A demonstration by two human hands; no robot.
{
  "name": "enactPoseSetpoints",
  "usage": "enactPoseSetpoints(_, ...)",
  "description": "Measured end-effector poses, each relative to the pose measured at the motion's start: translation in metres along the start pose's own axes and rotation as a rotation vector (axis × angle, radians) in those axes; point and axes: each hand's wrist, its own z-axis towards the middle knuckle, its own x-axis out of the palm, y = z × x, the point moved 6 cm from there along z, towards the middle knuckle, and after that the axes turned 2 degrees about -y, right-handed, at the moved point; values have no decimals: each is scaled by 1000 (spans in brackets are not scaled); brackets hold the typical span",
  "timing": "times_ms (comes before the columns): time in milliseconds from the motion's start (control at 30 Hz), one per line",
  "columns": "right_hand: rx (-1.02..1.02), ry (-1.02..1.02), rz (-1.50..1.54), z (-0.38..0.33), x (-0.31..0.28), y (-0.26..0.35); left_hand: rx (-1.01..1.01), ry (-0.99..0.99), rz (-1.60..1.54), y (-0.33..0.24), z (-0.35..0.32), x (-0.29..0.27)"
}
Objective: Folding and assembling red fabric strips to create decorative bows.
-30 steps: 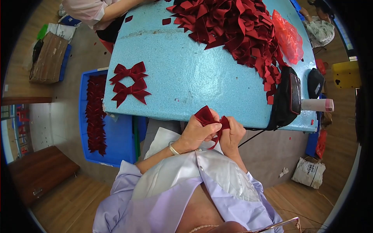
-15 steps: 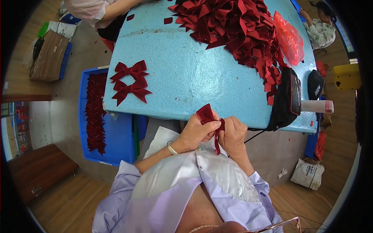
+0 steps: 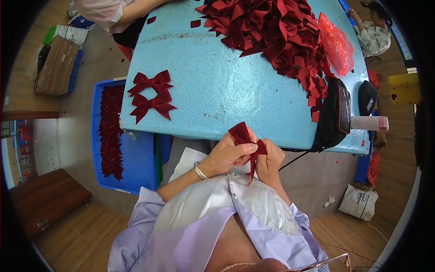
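Fingers (image 3: 246,148) of left hand (image 3: 224,156) and right hand (image 3: 270,163) pinched narrow, gripping dark-red bow (image 3: 239,132).

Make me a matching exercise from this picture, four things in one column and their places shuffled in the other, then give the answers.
1. Red ribbon piece
2. Pair of bows
3. Blue tray
4. Red plastic bag

A. Beside the large heap
B. Held by the left hand and right hand
C. Off the table, by its near left corner
D. On the table's left part

Pairs: 1-B, 2-D, 3-C, 4-A
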Motion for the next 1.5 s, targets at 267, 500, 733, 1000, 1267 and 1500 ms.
enactPoseSetpoints(267, 134, -3, -95, 4, -1, -34, 224, -217, 247, -7, 1, -8)
enactPoseSetpoints(500, 195, -11, -226, 24, -1, -71, 258, -488, 257, -29, -20, -70)
enactPoseSetpoints(733, 104, -27, -414, 32, 6, -70, 1096, -558, 1568, -69, -35, -10)
enactPoseSetpoints(1000, 124, 38, -608, 35, -2, -73, 1150, -190, 1874, -15, 22, 17)
enactPoseSetpoints(1267, -58, 122, -730, 35, -3, -78, 1227, -161, 2001, -10, 27, 16)
enactPoseSetpoints(1500, -52, 173, -702, 40, -9, -76, 1206, -147, 2049, -13, 29, 17)
